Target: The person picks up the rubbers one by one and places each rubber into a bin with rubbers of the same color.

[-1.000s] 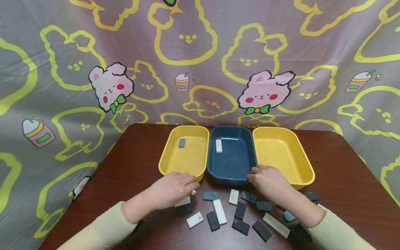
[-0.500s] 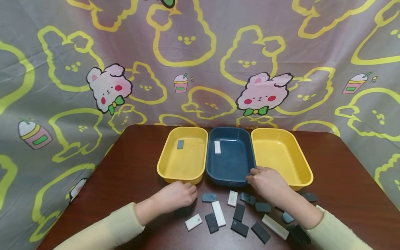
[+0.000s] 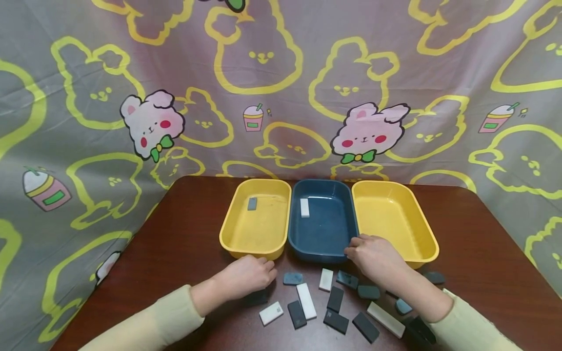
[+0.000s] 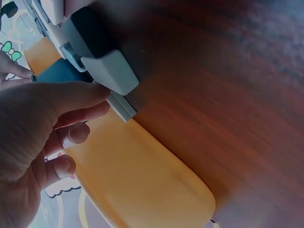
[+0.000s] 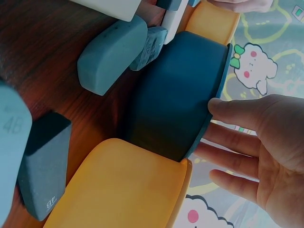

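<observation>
In the head view my left hand [image 3: 252, 277] is in front of the left yellow tray [image 3: 256, 229]. The left wrist view shows its thumb and forefinger pinching a slim pale grey eraser [image 4: 122, 108]; a thicker white eraser [image 4: 111, 71] and a black one [image 4: 88, 31] lie close by. My right hand [image 3: 373, 253] is at the front right corner of the blue tray [image 3: 322, 234]. In the right wrist view its thumb presses the tray's rim from outside, with the fingers behind it. A grey eraser [image 3: 252, 204] lies in the left tray, a white eraser [image 3: 305, 207] in the blue one.
The right yellow tray [image 3: 395, 219] adjoins the blue tray. Several white, black and blue-grey erasers, such as a long white one [image 3: 306, 301] and a black one [image 3: 366, 327], lie scattered on the brown table [image 3: 175, 243]. A patterned curtain [image 3: 281, 107] hangs behind.
My left hand has drawn slightly back toward me, its fingers now closer together, covering the erasers beneath. The right hand stays at the blue tray's rim. The head view has shifted slightly.
</observation>
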Demonstrator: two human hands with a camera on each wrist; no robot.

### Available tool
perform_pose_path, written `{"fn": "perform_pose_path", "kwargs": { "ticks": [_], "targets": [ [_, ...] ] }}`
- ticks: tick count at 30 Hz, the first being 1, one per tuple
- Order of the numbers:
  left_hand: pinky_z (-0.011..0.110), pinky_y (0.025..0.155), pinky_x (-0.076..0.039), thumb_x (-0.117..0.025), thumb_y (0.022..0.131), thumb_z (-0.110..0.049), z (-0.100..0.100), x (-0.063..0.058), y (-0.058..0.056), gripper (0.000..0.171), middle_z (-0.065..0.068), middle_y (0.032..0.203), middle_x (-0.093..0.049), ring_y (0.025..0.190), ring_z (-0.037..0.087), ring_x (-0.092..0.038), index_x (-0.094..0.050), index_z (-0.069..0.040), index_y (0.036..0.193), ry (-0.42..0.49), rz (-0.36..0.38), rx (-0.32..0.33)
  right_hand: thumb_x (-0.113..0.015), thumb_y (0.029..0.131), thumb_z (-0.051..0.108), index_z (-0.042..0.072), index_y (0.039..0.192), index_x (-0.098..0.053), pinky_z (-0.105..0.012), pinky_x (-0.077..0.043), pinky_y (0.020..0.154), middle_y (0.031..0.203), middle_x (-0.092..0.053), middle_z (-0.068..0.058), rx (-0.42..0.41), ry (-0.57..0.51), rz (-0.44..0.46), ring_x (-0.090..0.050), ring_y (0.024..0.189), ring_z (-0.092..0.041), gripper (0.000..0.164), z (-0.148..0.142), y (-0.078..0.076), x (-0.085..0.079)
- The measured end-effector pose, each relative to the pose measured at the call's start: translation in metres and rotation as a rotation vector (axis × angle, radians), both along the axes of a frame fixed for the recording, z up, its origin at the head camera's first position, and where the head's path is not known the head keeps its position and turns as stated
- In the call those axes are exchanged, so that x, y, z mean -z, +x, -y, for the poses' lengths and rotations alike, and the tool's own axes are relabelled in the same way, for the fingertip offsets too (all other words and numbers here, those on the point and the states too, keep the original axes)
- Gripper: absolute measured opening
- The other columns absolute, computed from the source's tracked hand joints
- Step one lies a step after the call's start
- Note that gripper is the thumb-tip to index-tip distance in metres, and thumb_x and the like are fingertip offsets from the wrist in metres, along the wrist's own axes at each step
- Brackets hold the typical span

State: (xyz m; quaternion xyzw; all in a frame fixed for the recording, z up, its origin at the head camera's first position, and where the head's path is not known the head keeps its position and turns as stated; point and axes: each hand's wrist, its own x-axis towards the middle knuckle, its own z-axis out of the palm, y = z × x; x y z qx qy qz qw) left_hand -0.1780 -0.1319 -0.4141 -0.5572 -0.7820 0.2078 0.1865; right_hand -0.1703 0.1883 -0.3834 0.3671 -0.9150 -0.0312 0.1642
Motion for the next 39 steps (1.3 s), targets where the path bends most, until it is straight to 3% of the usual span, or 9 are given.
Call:
{"fn": "perform_pose_path", "kwargs": {
  "ticks": [11,17,23,29,35,39],
  "targets": [
    [0.022,0.048,-0.041,-0.065,0.087,-0.008,-0.002,0.006,-0.002,0.01,-0.004,0.073,-0.055,0.066,0.01,-0.055,-0.062,-0.017,0.082,0.04,0.029,-0.012,-0.081,0.077,0.009,0.009,0.082,-0.077,-0.024,-0.05,0.059,0.07,-0.063,0.0,0.001,0.002,0.0,-0.054,0.062,-0.014,0.007,0.0,0.0,0.0],
    [0.022,0.049,-0.042,-0.065,0.087,-0.007,-0.002,0.003,-0.002,0.011,-0.005,0.07,-0.056,0.064,0.009,-0.055,-0.062,-0.016,0.082,0.032,0.077,-0.031,-0.081,0.077,0.009,0.009,0.082,-0.077,-0.024,-0.05,0.06,0.069,-0.063,0.0,0.003,0.0,0.007,-0.054,0.061,-0.013,0.007,0.0,0.0,0.0],
    [0.021,0.048,-0.041,-0.069,0.085,-0.01,0.001,-0.005,0.004,0.01,-0.004,0.071,-0.053,0.064,0.009,-0.054,-0.064,-0.016,0.079,0.037,0.066,-0.049,-0.081,0.077,0.009,0.01,0.081,-0.077,-0.024,-0.05,0.059,0.069,-0.063,0.0,0.004,-0.001,0.007,-0.054,0.061,-0.013,0.006,0.0,0.0,0.0],
    [0.02,0.053,-0.043,-0.071,0.082,-0.006,0.001,-0.025,0.012,0.012,-0.005,0.071,-0.053,0.067,0.008,-0.053,-0.063,-0.014,0.08,0.133,0.132,-0.047,-0.081,0.077,0.009,0.009,0.081,-0.076,-0.024,-0.05,0.059,0.069,-0.062,0.0,0.008,-0.001,0.01,-0.053,0.06,-0.013,0.006,0.0,0.0,-0.001],
    [0.016,0.063,-0.046,-0.078,0.081,-0.012,-0.011,-0.057,0.021,0.018,-0.005,0.08,-0.058,0.072,0.008,-0.052,-0.065,-0.013,0.095,0.193,0.285,-0.073,-0.081,0.077,0.008,0.009,0.081,-0.077,-0.024,-0.05,0.059,0.069,-0.063,0.001,0.011,-0.006,0.011,-0.053,0.06,-0.013,0.006,0.001,0.0,-0.001],
    [0.015,0.066,-0.047,-0.08,0.081,-0.015,-0.021,-0.08,0.021,0.025,-0.003,0.087,-0.062,0.076,0.009,-0.055,-0.064,-0.013,0.101,0.231,0.343,-0.059,-0.082,0.077,0.009,0.009,0.082,-0.077,-0.024,-0.05,0.059,0.07,-0.063,0.0,0.011,-0.002,0.012,-0.053,0.061,-0.013,0.007,0.001,0.0,-0.001]
  ]
}}
